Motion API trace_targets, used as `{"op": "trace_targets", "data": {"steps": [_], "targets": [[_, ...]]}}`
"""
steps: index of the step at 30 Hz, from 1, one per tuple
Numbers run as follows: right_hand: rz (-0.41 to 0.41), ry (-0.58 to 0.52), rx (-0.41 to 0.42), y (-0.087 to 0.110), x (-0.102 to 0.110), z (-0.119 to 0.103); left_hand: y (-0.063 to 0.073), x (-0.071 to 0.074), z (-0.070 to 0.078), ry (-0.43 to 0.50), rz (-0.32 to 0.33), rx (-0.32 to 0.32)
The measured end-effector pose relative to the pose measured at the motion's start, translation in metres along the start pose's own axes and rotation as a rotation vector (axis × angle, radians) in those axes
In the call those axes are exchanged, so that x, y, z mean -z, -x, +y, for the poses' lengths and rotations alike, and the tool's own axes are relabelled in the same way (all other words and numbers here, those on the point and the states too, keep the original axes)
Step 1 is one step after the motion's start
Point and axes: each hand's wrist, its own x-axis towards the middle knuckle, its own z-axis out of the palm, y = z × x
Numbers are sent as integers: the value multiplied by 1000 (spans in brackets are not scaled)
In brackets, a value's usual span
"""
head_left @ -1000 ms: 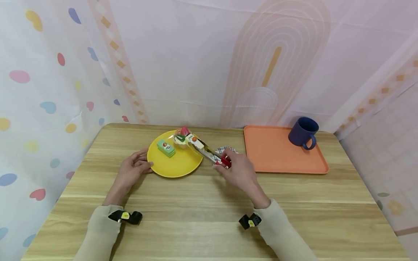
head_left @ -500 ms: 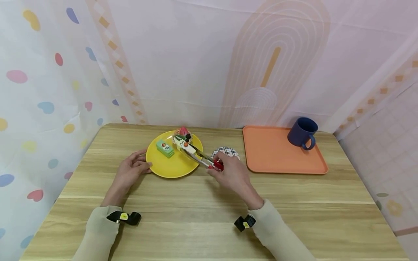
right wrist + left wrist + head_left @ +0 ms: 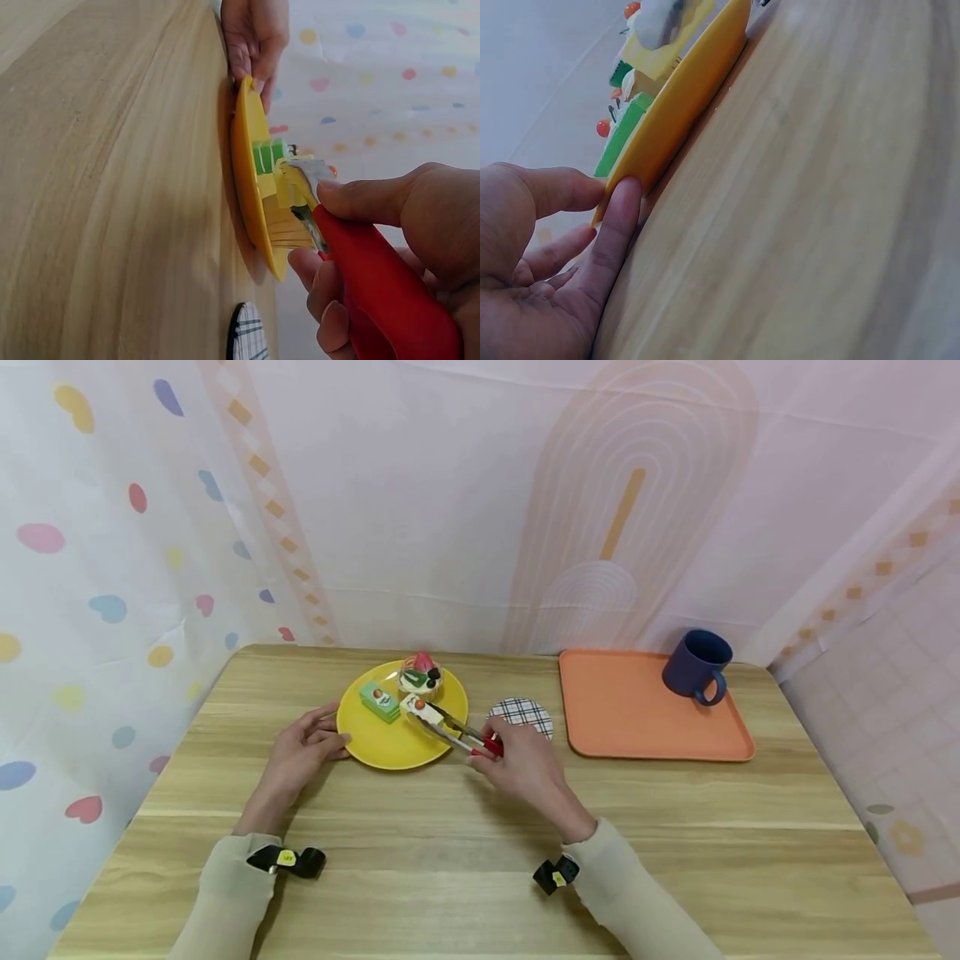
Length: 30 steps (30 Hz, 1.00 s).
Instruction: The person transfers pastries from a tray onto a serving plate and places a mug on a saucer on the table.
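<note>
My left hand [image 3: 298, 750] pinches the left rim of a yellow plate [image 3: 390, 753] between thumb and fingers, as the left wrist view shows. In my right hand [image 3: 525, 767] is a pair of tongs [image 3: 375, 277] with red handles. Their metal tips grip a small white and yellow toy cake slice [image 3: 422, 709] with an orange-red fruit on top, over the plate; whether it touches the plate I cannot tell. Left of it a green toy cake slice [image 3: 379, 702] lies on the plate. Behind it stands a toy dessert in a cup [image 3: 418, 680], topped with pink and black pieces.
A round checked coaster [image 3: 521, 712] lies beyond my right hand, partly covered by it. Farther right is an orange tray [image 3: 630, 727] with a dark blue mug [image 3: 690, 668] at its back corner. A patterned cloth [image 3: 420, 527] hangs behind the wooden table [image 3: 420, 877].
My right hand has moved left and slightly toward me, carrying the cake slice in the tongs from the dessert cup's right side to in front of it. My left hand stays on the rim.
</note>
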Motion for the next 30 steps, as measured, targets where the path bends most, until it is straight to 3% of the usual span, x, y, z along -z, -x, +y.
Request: {"op": "trace_targets", "data": {"steps": [17, 30], "targets": [[-27, 32, 6, -2, -17, 0, 4, 2, -1, 2, -4, -9], [-41, 47, -3, -1, -11, -2, 1, 1, -2, 22, -9, -16]]}}
